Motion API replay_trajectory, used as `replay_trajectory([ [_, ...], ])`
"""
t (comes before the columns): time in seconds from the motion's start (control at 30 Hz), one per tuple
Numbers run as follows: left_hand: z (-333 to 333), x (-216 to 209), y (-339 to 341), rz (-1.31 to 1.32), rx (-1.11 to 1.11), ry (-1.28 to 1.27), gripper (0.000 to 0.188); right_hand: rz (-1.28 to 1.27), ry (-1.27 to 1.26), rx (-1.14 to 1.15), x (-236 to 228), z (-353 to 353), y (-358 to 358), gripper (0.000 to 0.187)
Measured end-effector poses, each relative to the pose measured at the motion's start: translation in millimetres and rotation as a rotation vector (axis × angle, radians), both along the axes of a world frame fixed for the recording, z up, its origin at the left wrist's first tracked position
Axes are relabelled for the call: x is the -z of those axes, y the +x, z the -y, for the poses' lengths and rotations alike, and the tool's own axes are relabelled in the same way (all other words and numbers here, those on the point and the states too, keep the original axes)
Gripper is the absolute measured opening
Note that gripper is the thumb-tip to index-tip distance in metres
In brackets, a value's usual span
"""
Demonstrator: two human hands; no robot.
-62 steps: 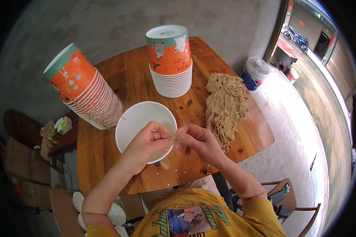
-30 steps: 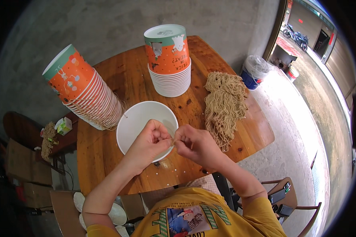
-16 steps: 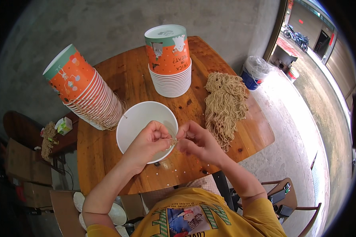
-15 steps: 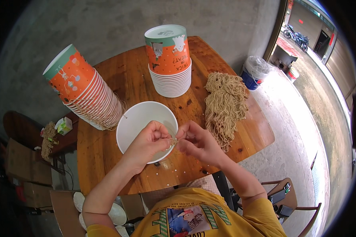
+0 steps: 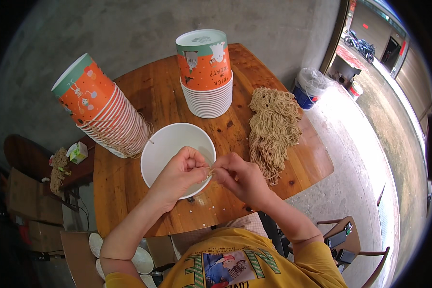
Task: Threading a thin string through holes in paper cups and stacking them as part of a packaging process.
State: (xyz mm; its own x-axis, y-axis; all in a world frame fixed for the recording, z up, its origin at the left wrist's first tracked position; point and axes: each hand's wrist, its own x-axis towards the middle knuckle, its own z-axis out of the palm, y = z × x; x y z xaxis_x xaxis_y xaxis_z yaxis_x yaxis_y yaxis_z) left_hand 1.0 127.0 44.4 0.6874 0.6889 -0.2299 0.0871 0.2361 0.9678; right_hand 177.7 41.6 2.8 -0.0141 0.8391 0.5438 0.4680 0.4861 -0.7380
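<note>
A white paper bucket stands with its mouth up near the middle of the table. Over its near right rim my left hand is closed, thumb against curled fingers, pinching a thin tan cord. My right hand meets it there, its thumb and fingertips pressed together on the same cord. Just where the cord runs between the fingertips is too small to make out. A short bit of cord shows at the bucket's left rim. To the right lies a loose bundle of tan cords.
Behind the bucket rises an upside-down stack of orange and green printed buckets. A taller, leaning stack with cords along its side stands at left. Small white bits dot the wooden table near its front edge. A wooden chair is at lower right.
My right hand's fingers have drawn in from a looser, more spread pinch to a tighter one beside the left fingertips. The left hand and the bucket have hardly moved.
</note>
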Motion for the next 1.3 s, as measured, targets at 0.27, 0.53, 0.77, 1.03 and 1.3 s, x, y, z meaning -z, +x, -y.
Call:
replay_trajectory([
  [0.27,-2,-3,-1,0.096,0.032,-0.168,0.019,-0.152,-0.11,-0.062,0,4,1,0.017],
  [0.53,1,-1,-1,0.107,-0.002,-0.12,0.019,-0.158,-0.098,-0.006,1,5,-4,0.013],
  [0.77,9,-3,2,0.064,-0.065,-0.02,0.018,-0.1,-0.073,0.062,-1,5,-7,0.013],
  [1.03,12,-4,3,0.06,-0.093,0.023,0.019,0.051,0.064,0.138,5,1,-8,0.019],
  [1.3,14,-1,6,0.034,-0.119,0.091,0.018,0.291,0.3,0.259,1,-2,-12,0.024],
])
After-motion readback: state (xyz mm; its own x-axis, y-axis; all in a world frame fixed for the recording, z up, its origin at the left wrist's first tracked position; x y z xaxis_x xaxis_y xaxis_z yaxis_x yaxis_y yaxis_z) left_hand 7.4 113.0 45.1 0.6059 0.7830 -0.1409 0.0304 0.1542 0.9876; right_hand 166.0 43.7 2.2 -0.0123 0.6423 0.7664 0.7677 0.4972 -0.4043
